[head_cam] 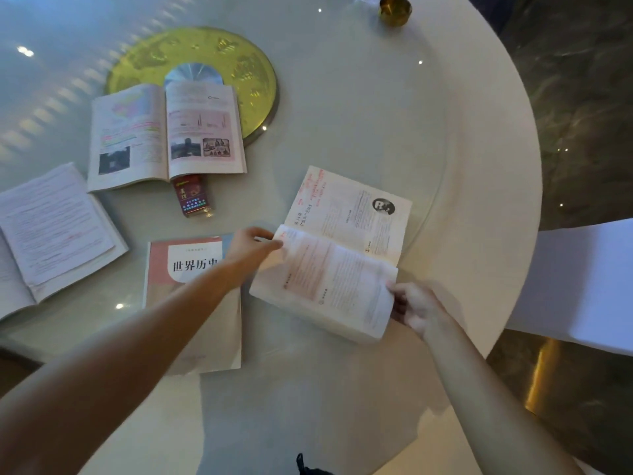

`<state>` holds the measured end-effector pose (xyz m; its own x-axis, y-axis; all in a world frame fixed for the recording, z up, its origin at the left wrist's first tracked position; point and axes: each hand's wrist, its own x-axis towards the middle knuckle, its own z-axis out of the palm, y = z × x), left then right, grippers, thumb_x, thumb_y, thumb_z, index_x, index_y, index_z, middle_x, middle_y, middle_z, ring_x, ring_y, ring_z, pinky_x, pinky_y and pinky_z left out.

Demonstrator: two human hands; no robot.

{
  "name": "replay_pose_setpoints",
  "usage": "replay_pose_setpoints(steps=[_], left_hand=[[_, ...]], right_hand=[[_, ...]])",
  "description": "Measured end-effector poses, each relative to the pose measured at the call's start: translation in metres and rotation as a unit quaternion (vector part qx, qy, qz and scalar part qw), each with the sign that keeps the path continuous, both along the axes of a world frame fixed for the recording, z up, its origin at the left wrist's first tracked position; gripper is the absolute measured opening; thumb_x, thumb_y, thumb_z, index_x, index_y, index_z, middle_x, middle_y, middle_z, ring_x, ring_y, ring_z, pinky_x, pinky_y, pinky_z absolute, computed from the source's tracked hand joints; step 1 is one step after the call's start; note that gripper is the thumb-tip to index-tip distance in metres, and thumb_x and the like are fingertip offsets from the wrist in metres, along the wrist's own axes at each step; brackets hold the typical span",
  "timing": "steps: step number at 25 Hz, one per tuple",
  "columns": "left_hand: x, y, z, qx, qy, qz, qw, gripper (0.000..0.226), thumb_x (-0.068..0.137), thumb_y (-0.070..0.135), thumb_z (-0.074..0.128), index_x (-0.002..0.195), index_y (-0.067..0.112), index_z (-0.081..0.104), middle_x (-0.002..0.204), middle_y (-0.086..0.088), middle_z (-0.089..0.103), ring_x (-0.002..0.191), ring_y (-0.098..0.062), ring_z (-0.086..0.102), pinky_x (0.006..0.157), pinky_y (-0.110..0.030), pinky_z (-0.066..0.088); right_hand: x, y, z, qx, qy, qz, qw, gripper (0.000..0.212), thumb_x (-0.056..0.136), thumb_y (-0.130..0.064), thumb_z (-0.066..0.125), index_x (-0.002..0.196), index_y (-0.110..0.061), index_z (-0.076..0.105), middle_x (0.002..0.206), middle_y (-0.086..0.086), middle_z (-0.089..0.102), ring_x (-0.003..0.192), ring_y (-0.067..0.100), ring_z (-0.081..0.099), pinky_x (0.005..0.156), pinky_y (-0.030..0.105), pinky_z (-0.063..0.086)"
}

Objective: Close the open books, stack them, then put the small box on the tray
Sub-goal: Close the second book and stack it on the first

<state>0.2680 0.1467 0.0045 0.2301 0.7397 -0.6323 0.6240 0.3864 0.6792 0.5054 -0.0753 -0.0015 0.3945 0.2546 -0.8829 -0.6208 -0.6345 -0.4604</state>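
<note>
An open book lies at the centre right of the round table, its near half lifted off the surface. My left hand pinches that half's left corner, and my right hand grips its right edge. A closed pink and white book lies flat under my left forearm. Another open book with coloured pages rests farther back, and a third open book lies at the left edge. The small red box sits just in front of the coloured book. Behind it is the round gold tray.
A brass ashtray stands at the table's far edge. A white-covered chair is close to the table's right rim. Dark marble floor shows beyond it.
</note>
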Motion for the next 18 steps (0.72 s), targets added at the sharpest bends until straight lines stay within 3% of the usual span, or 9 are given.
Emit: replay_pose_setpoints(steps=[2,4,7,9,11,13,15,16,18], left_hand=[[-0.021,0.01,0.009,-0.034,0.057,-0.093,0.993,0.017,0.084,0.035,0.074,0.097,0.024,0.071,0.09,0.003,0.072,0.074,-0.011,0.068,0.051,-0.019,0.048],[-0.037,0.014,0.012,-0.046,0.055,-0.119,0.99,0.026,0.085,0.036,0.073,0.108,0.024,0.069,0.093,0.005,0.07,0.078,-0.011,0.068,0.055,-0.02,0.05],[-0.058,0.019,0.023,0.041,-0.058,-0.015,0.997,0.045,0.085,0.027,0.075,0.128,0.023,0.064,0.105,0.007,0.071,0.086,-0.009,0.069,0.066,-0.021,0.055],[-0.071,0.019,0.03,0.081,-0.106,0.054,0.99,0.047,0.087,0.024,0.074,0.131,0.016,0.063,0.116,-0.001,0.071,0.089,-0.009,0.069,0.066,-0.016,0.053],[-0.091,0.007,0.031,0.092,-0.1,0.115,0.984,0.054,0.084,0.038,0.076,0.13,0.013,0.063,0.115,-0.003,0.07,0.092,-0.013,0.068,0.067,-0.019,0.051],[-0.112,-0.018,0.028,0.037,-0.092,0.161,0.982,0.068,0.072,0.062,0.076,0.12,0.014,0.065,0.105,-0.001,0.071,0.086,-0.016,0.069,0.065,-0.027,0.056],[-0.129,-0.047,0.021,-0.078,-0.111,0.163,0.977,0.072,0.062,0.072,0.078,0.104,0.014,0.07,0.095,0.0,0.075,0.083,-0.019,0.072,0.073,-0.038,0.063],[-0.134,-0.06,0.016,-0.115,-0.137,0.15,0.972,0.069,0.061,0.07,0.08,0.102,0.016,0.072,0.096,0.001,0.078,0.087,-0.02,0.074,0.076,-0.042,0.063],[-0.144,-0.077,0.004,-0.099,-0.185,0.145,0.967,0.055,0.067,0.053,0.086,0.109,0.02,0.072,0.102,0.002,0.079,0.093,-0.02,0.076,0.072,-0.039,0.063]], right_hand=[[-0.019,-0.006,0.004,0.022,0.074,-0.019,0.997,0.009,0.097,-0.003,0.06,0.097,-0.004,0.068,0.075,0.006,0.067,0.066,0.021,0.062,0.061,0.032,0.055],[-0.037,-0.009,0.005,0.05,0.116,-0.062,0.99,0.013,0.098,-0.002,0.058,0.106,-0.001,0.067,0.07,0.004,0.063,0.056,0.016,0.052,0.051,0.024,0.048],[-0.073,-0.009,0.008,0.068,0.157,-0.13,0.977,0.018,0.101,-0.001,0.055,0.117,0.002,0.064,0.091,0.011,0.068,0.047,0.013,0.062,0.034,0.016,0.046],[-0.098,-0.009,0.008,0.092,0.199,-0.167,0.961,0.018,0.104,0.0,0.051,0.116,0.003,0.064,0.102,0.015,0.069,0.049,0.014,0.073,0.038,0.016,0.053],[-0.127,-0.007,0.011,0.101,0.22,-0.192,0.951,0.018,0.105,-0.001,0.049,0.11,0.002,0.066,0.099,0.014,0.073,0.053,0.015,0.076,0.042,0.017,0.057],[-0.159,-0.004,0.013,0.105,0.222,-0.197,0.949,0.017,0.105,-0.001,0.05,0.102,-0.001,0.067,0.081,0.012,0.079,0.051,0.014,0.075,0.042,0.019,0.057],[-0.19,-0.001,0.014,0.104,0.224,-0.19,0.95,0.015,0.104,-0.004,0.053,0.099,-0.004,0.067,0.069,0.009,0.079,0.049,0.013,0.074,0.04,0.02,0.056],[-0.204,0.0,0.012,0.1,0.224,-0.179,0.953,0.013,0.104,-0.006,0.055,0.101,-0.005,0.067,0.069,0.008,0.079,0.05,0.014,0.075,0.041,0.021,0.056],[-0.225,0.002,0.01,0.085,0.225,-0.15,0.959,0.01,0.104,-0.008,0.057,0.106,-0.005,0.066,0.074,0.01,0.079,0.053,0.017,0.076,0.042,0.024,0.058]])
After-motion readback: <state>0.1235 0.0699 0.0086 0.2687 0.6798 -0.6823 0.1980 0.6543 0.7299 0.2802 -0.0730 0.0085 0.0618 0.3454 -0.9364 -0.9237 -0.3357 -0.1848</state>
